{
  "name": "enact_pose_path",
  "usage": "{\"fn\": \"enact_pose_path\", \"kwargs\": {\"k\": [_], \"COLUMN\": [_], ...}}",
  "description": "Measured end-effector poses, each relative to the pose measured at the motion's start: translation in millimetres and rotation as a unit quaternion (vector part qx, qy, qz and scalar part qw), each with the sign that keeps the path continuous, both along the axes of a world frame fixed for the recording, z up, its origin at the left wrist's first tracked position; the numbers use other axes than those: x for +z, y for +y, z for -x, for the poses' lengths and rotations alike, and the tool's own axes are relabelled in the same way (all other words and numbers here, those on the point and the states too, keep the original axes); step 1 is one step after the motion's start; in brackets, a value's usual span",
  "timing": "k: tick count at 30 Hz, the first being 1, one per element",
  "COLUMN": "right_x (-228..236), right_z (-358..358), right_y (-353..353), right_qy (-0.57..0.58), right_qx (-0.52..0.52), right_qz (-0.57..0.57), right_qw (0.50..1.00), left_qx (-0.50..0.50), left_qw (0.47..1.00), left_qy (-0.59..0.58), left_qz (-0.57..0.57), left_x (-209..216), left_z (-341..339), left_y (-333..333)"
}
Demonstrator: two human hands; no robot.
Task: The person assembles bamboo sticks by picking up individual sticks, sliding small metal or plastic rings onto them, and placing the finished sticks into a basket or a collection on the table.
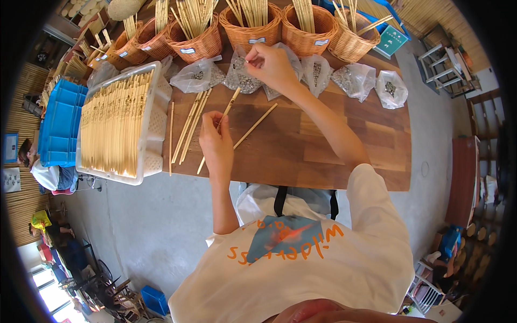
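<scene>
My left hand [216, 141] rests on the wooden table [323, 145] and grips a thin bamboo stick [230, 103] that points up and away. Another loose bamboo stick [256, 125] lies slanted just right of that hand. My right hand [271, 65] reaches far forward, fingers pinched at a clear plastic bag of small metal pieces [243, 78]; whether it holds a piece is too small to tell. A few more sticks [189, 126] lie in a bundle left of my left hand.
A white tray [153, 129] packed with bamboo sticks sits at the table's left end. Several wicker baskets [251, 29] of sticks line the far edge, with more clear bags [391, 89] before them. Blue crates [62, 124] stand left; concrete floor lies below.
</scene>
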State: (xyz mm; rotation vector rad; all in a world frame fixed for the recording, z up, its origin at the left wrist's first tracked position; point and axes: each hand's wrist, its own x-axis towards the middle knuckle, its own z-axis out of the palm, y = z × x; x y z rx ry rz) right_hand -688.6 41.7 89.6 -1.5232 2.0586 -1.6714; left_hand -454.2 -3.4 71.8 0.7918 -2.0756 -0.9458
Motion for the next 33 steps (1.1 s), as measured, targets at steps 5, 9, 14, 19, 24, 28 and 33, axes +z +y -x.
{"fn": "enact_pose_path", "kwargs": {"k": [5, 9, 14, 19, 24, 28, 33], "right_x": [30.5, 28.9, 29.7, 36.5, 44.7, 47.6, 51.5], "right_z": [-25.5, -32.0, -45.9, -54.0, -47.8, -39.6, -40.7], "right_y": [46.0, 57.3, 61.5, 64.3, 70.7, 76.6, 80.2], "right_qy": [-0.14, -0.313, -0.433, -0.466, -0.405, -0.348, -0.355], "right_qx": [0.084, 0.173, 0.221, 0.24, 0.2, 0.21, 0.2], "right_qz": [-0.006, 0.036, 0.07, 0.082, 0.035, 0.029, 0.045], "right_qw": [0.987, 0.933, 0.871, 0.848, 0.891, 0.913, 0.912], "left_qx": [-0.019, -0.027, -0.037, -0.04, -0.055, -0.061, -0.062], "left_qw": [0.997, 0.996, 0.994, 0.991, 0.993, 0.995, 0.994], "left_qy": [0.042, 0.047, 0.065, 0.095, 0.097, 0.076, 0.089], "left_qz": [-0.062, -0.075, -0.077, -0.084, -0.041, -0.004, 0.019], "left_x": [14.3, 21.9, 23.6, 22.8, 32.3, 31.3, 32.4], "left_z": [0.5, 4.1, 8.4, 10.4, 6.2, 3.6, 3.5], "left_y": [12.5, 20.5, 26.9, 30.7, 31.5, 29.6, 34.1]}}
